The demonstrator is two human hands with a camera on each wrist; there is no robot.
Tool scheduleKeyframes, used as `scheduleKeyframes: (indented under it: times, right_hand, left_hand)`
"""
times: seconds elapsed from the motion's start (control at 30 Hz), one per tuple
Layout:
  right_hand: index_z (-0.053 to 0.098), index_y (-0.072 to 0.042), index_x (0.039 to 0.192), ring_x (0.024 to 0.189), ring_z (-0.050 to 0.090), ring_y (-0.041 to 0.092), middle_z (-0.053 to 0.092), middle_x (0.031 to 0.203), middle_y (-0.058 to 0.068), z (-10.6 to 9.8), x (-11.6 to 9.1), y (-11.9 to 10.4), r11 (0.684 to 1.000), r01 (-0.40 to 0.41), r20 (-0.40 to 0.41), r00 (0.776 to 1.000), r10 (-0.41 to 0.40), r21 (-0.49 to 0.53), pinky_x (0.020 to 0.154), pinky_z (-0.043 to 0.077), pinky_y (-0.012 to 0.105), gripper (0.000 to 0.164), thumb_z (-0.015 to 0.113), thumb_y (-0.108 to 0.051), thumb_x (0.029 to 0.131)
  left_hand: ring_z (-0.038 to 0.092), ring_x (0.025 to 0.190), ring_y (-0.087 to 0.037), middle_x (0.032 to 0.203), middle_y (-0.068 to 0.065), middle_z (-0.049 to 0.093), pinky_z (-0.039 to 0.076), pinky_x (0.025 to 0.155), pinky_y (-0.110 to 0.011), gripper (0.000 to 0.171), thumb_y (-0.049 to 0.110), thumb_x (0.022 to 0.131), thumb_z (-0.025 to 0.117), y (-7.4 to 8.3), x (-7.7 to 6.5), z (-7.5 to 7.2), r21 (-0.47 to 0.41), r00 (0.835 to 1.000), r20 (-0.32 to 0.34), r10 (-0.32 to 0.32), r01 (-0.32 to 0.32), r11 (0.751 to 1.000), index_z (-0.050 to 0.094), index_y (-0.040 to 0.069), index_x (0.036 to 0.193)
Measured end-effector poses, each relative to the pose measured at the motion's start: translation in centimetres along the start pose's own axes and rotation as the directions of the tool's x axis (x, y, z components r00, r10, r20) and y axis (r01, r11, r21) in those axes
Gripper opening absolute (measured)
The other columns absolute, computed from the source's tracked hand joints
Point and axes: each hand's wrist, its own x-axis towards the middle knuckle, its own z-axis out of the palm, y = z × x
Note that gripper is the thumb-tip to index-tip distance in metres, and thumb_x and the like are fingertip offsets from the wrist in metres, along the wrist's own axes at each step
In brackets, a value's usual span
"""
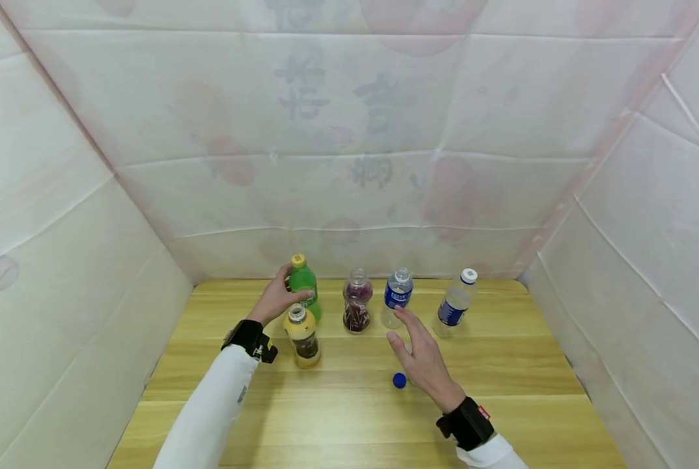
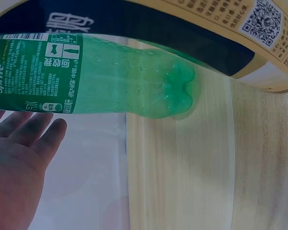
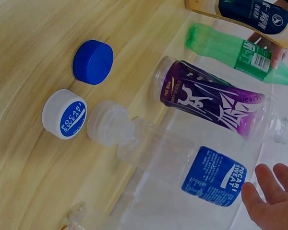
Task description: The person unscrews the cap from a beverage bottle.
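A green Sprite bottle point(image 1: 303, 280) with a yellow cap stands upright at the back left. My left hand point(image 1: 277, 298) is beside it, thumb across its front and the other fingers point(image 2: 50, 136) extended along its far side; how firmly they touch is unclear. Just in front stands a yellow-labelled bottle point(image 1: 302, 339) with an uncapped mouth, large in the left wrist view. My right hand point(image 1: 422, 358) hovers over the table with fingers extended, holding nothing. Its fingertips come near a Pocari Sweat bottle point(image 3: 213, 175) whose mouth is uncapped. Whether they touch it, I cannot tell.
A purple-labelled bottle point(image 1: 357, 303), uncapped, stands between the green and Pocari Sweat bottles. Farther right is a blue-labelled bottle point(image 1: 455, 306) with a white cap. A blue cap point(image 3: 92, 62) and a white Pocari Sweat cap point(image 3: 65, 114) lie on the wooden table point(image 1: 337, 417). Cloth walls surround it.
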Motion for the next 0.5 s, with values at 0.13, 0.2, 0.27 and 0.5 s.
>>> scheduleKeyframes:
  times: [0.13,0.2,0.27,0.5]
  right_hand:
    - [0.048,-0.002,0.151,0.143,0.044,0.037,0.048,0.156,0.018,-0.02,0.04,-0.08,1.0,0.002,0.001,1.0,-0.002,-0.006,0.114,0.04,0.059,0.054,0.058,-0.029,0.106]
    - [0.048,-0.003,0.151,0.144,0.044,0.037,0.048,0.156,0.018,-0.01,0.04,-0.06,1.0,-0.004,0.005,1.0,0.004,-0.007,0.114,0.039,0.059,0.054,0.058,-0.03,0.106]
    - [0.048,-0.004,0.152,0.144,0.044,0.037,0.048,0.156,0.018,0.01,0.06,-0.04,1.0,-0.007,0.006,1.0,0.007,-0.009,0.114,0.039,0.059,0.054,0.058,-0.03,0.106]
    - [0.048,0.001,0.15,0.143,0.045,0.038,0.048,0.156,0.018,-0.04,0.06,-0.04,1.0,0.011,-0.009,1.0,-0.011,-0.014,0.113,0.04,0.059,0.054,0.059,-0.028,0.105]
  left_hand:
    - [0.053,0.131,-0.043,0.149,-0.028,0.046,0.049,0.106,-0.054,0.098,0.031,0.094,0.079,-0.09,0.35,0.15,0.027,1.0,-0.008,-0.005,0.005,1.0,0.016,0.003,0.163]
    - [0.055,0.129,-0.042,0.144,-0.029,0.049,0.049,0.106,-0.054,0.094,0.031,0.095,0.078,-0.07,0.44,0.21,0.037,1.0,-0.007,-0.001,0.001,0.999,0.019,0.001,0.162]
    - [0.057,0.126,-0.041,0.141,-0.028,0.052,0.05,0.104,-0.053,0.089,0.032,0.096,0.077,-0.07,0.46,0.3,0.042,1.0,-0.01,0.006,-0.006,0.999,0.024,0.0,0.16]
    - [0.058,0.125,-0.039,0.139,-0.025,0.054,0.051,0.103,-0.053,0.084,0.037,0.097,0.075,-0.12,0.06,0.33,0.018,0.999,-0.047,0.01,-0.009,1.0,0.028,0.003,0.157]
